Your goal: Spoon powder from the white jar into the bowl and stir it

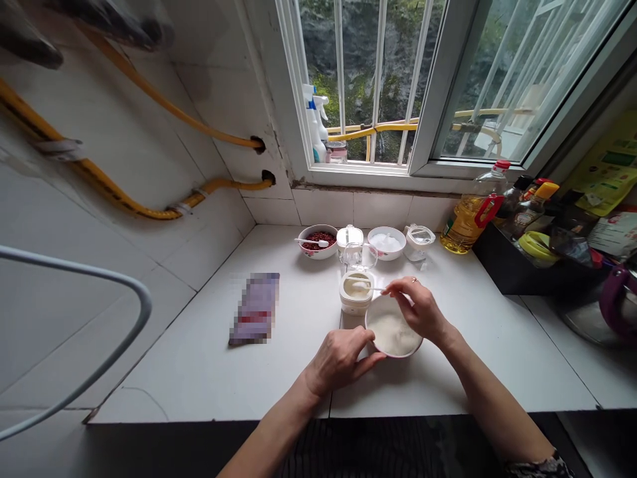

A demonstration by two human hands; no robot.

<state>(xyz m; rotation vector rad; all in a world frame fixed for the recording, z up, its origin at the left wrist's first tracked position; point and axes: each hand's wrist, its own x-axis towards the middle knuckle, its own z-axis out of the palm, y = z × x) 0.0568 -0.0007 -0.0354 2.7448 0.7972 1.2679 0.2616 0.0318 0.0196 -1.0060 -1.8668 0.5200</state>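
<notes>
My left hand [347,355] grips the near left rim of a bowl [397,335] that holds a pale powder. Pinched in my right hand [415,307] is the handle of a small white spoon [365,284], above the bowl's far edge. The spoon's head is over the mouth of an open white seasoning jar [356,299], which has pale contents and a clear lid [359,255] tipped back. Jar and bowl stand close together; whether they touch I cannot tell.
Behind stand a bowl of dark red bits [318,242] with a white spoon, a lidded white jar [350,237], a bowl of white grains [387,243] and a clear-lidded jar [419,241]. A blurred purple packet [255,309] lies left. An oil bottle [465,222] and black bin [517,265] stand right.
</notes>
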